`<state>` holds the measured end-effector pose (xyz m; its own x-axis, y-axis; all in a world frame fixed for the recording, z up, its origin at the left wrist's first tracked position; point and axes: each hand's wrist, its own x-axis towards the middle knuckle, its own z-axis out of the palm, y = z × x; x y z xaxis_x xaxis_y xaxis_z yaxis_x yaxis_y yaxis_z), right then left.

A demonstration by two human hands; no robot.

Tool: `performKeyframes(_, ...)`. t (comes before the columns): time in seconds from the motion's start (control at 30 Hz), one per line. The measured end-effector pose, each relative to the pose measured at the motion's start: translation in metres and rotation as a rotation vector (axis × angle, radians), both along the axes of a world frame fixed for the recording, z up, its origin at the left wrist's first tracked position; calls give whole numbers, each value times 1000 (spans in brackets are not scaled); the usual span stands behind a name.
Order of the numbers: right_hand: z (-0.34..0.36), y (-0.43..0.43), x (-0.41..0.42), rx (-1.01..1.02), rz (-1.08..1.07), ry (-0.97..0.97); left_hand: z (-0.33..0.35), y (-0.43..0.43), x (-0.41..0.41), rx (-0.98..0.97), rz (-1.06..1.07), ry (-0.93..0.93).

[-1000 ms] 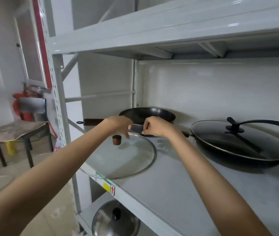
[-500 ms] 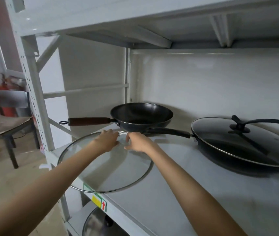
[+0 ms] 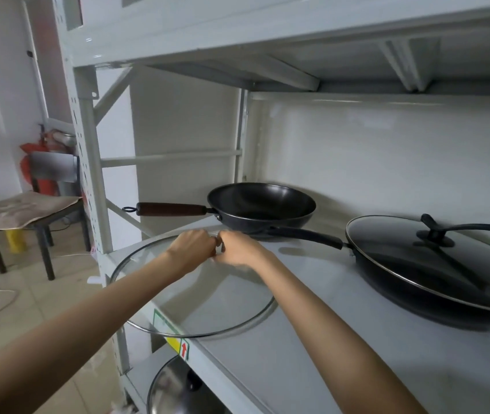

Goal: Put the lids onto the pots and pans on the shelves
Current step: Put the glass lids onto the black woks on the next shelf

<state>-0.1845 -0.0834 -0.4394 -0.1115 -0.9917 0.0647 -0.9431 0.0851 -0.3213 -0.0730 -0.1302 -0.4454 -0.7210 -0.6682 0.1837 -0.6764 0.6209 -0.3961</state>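
Now both hands [image 3: 217, 249] on clear glass lid [image 3: 196, 297], steel rim.

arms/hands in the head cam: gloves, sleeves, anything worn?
Nothing worn that shows. Both the left hand and the right hand are bare: no gloves, and no rings or watch visible. Both forearms are bare to the frame edge, with no sleeve, strap, cable or marking in view.

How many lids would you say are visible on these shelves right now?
3. A glass lid lies at the shelf's front-left edge under both hands; one covers the right pan; a metal lid sits on the shelf below, partly cut off. Others may be hidden.
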Motion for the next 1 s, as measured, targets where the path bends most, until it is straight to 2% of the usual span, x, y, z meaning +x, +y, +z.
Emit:
performKeyframes(0.27,23,35,8,6,37,-50,27,36,14,-1,-23,-11)
performKeyframes(0.43,55,67,11,-49,70,-67,57,61,19,-92,-94,32)
performKeyframes(0.57,79,85,8,-85,68,-88,89,68,16,-5,-107,135)
performKeyframes(0.73,84,90,9,-101,112,-204,112,87,11,101,-108,163)
performKeyframes(0.87,83,87,24,-190,137,-344,117,88,22,89,-77,140)
performKeyframes(1.0,88,81,42,-247,132,-336,121,76,39,39,-91,141)
